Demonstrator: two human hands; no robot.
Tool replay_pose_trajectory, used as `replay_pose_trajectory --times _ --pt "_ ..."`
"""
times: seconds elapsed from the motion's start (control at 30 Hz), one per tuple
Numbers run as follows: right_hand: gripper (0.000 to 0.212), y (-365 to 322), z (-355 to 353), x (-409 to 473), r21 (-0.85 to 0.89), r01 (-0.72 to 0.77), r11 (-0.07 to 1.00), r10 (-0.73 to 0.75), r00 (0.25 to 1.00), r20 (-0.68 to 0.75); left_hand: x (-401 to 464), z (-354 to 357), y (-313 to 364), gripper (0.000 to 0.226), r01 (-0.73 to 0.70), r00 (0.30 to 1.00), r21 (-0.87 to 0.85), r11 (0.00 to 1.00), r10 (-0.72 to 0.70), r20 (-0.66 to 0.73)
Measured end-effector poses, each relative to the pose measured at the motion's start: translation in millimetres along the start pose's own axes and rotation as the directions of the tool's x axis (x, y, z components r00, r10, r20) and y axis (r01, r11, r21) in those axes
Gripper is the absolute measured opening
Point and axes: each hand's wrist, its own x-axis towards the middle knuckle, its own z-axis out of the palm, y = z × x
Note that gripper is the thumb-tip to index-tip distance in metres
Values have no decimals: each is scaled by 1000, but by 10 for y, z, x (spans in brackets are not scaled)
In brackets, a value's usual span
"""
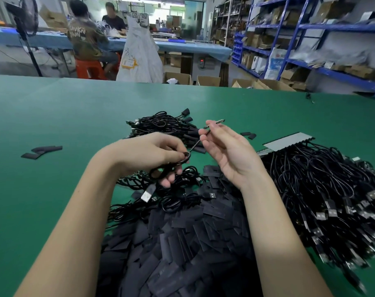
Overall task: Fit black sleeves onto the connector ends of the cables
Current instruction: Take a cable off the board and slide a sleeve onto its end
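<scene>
Head view: green table before blue shelving in a storeroom.

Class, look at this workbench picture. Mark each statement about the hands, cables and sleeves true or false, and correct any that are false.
1. The right hand pinches a cable near its connector end. True.
2. The left hand lies flat on the table. False: it grips the cable's coil.
3. The pile of black sleeves lies nearest the person. True.
4. The table mat is red. False: green.
</scene>
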Motion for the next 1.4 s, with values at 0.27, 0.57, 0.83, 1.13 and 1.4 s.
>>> replay_pose_trajectory --times 0.27,0.57,0.83,1.13,1.4 --pt "21 44 16 25 -349 -34 937 0 995 -96 171 123 29 22 -179 951 -171 969 126 -281" --pt "18 -46 -337 33 -949 -69 307 -177 976 -128 399 280 -100 7 -264 815 -237 935 85 -573" --pt "32 82 -267 -22 -943 -270 -193 -64 963 -262 478 323 -159 6 -233 785 -110 966 120 -608" --pt "10 22 -268 -31 -956 -209 -204 59 972 -225 506 252 -287 6 -203 812 -142 969 86 -578" --pt "9 -68 -355 6 -991 -123 -53 -2 992 -123 458 187 -371 5 -47 865 42 998 62 -498"
